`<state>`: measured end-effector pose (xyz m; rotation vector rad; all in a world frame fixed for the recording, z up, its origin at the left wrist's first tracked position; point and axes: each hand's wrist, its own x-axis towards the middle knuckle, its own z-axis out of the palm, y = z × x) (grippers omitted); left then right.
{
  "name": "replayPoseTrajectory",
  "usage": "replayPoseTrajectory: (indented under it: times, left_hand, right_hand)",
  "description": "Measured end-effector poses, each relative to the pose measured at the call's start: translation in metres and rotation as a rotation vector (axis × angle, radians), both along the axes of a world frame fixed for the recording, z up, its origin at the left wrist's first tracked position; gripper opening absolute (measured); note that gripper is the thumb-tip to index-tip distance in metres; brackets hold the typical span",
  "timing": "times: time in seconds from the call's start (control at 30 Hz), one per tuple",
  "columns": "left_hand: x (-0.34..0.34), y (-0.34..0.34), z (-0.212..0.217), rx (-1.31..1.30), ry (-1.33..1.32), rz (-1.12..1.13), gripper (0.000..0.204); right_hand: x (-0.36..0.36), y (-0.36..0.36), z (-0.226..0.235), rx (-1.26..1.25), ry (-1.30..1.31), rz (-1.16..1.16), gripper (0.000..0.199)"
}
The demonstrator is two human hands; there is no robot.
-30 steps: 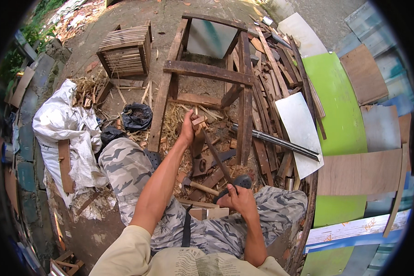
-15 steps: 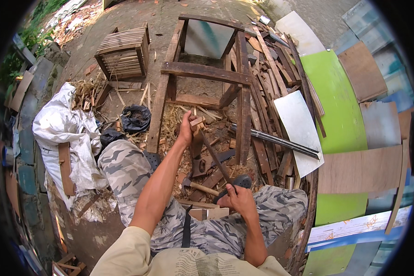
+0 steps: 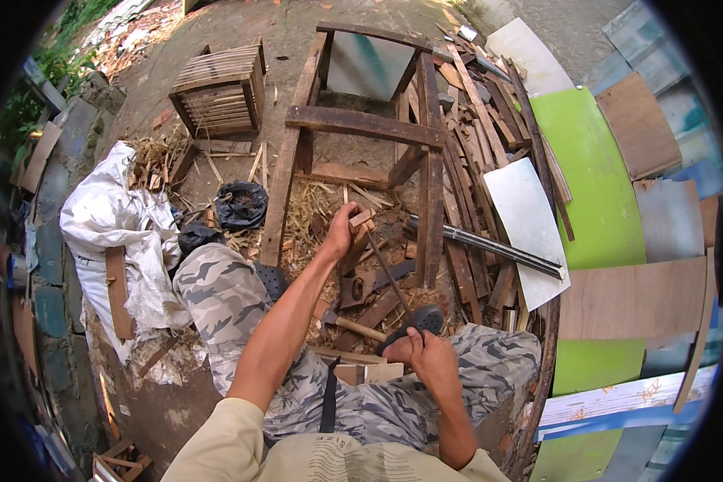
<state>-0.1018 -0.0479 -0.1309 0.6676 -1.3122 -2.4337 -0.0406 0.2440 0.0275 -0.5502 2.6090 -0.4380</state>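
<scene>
Block: bare wood, matt.
Rod: dark, dull, metal by its look.
Hammer: wooden handle, smooth; dull metal head.
Frame: wood, dark, rough, matt.
Crate: wooden slats, matt.
Shavings: wood, dry, curled.
Sack: woven plastic by its look, creased, slight sheen.
Bag: thin black plastic, wrinkled, glossy.
Bars: metal by their look, smooth, shiny.
Green panel: smooth, low gloss, scuffed.
Board: plywood, smooth, matt.
Trousers: cloth, matt.
Shirt: cloth, matt.
Ground: rough, matt.
</scene>
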Motion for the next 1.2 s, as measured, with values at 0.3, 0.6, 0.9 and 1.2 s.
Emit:
replayPoseTrajectory:
  times: [0.3, 0.6, 0.9, 1.2]
  left_hand:
    - [0.002, 0.000, -0.004, -0.091, 0.010, -0.167, 0.038]
    - [0.009, 0.009, 0.018, -0.164, -0.057, -0.088, 0.045]
    - [0.009, -0.006, 0.000, -0.254, 0.036, -0.302, 0.040]
    - [0.012, -0.001, -0.011, -0.142, -0.029, -0.060, 0.038]
  right_hand:
    - [-0.048, 0.027, 0.014, -0.198, -1.023, -0.152, 0.062]
    - [-0.021, 0.028, 0.004, 0.058, 0.007, 0.145, 0.058]
    - [-0.087, 0.040, 0.025, 0.131, -0.341, 0.310, 0.064]
    - [-0.072, 0.021, 0.042, 0.086, -0.228, 0.288, 0.059]
